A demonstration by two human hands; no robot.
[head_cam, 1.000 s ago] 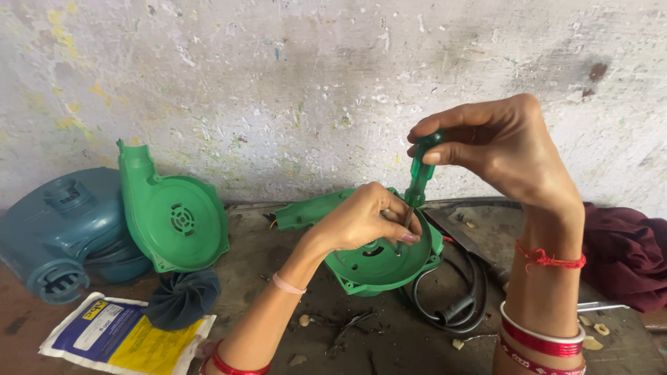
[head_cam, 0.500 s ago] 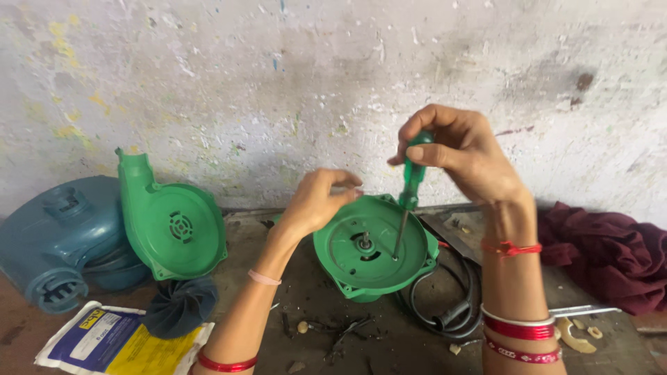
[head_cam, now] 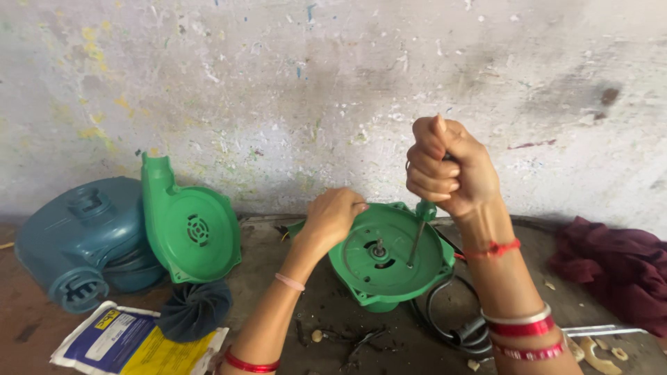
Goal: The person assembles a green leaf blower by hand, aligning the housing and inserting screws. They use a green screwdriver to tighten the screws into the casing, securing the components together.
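Observation:
My left hand (head_cam: 332, 215) grips the upper left rim of a round green blower housing (head_cam: 389, 255) that stands tilted on the bench, its open face towards me with a metal shaft at its centre. A green-handled screwdriver (head_cam: 418, 236) is held in the fist of my right hand (head_cam: 448, 169), which is raised above the housing. The screwdriver's metal tip rests inside the housing, right of the shaft.
At the left, a green housing half (head_cam: 189, 226) leans against a dark teal blower body (head_cam: 83, 239). A dark fan impeller (head_cam: 194, 310) lies on a blue and yellow packet (head_cam: 128, 340). A black cable (head_cam: 451, 319) coils right of the housing. A maroon cloth (head_cam: 615, 267) lies far right.
The housing has turned its open face towards me. My right hand has changed from a fingertip hold to a full fist on the screwdriver handle, and the tip now sits inside the housing.

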